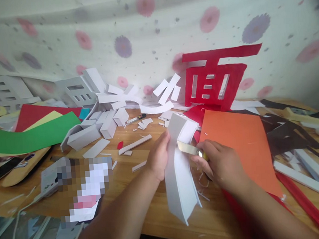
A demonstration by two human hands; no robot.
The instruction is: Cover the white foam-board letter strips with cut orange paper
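Observation:
A curved white foam piece stands near the middle of the table, with an angled upper end and a lower end pointing toward me. My left hand grips its left side, the thumb near the upper part. My right hand is closed around a utility knife. The wide metal blade reaches left from the fist and touches the piece at its upper middle. The knife's handle is mostly hidden in my fingers. Thin white shavings lie beneath the right hand.
Orange sheet lies right, before a red cut-out character. White blocks, a green sheet and a partly pixelated phone are left. A second cutter and scraps lie behind. Dark sheets and white strips sit far right.

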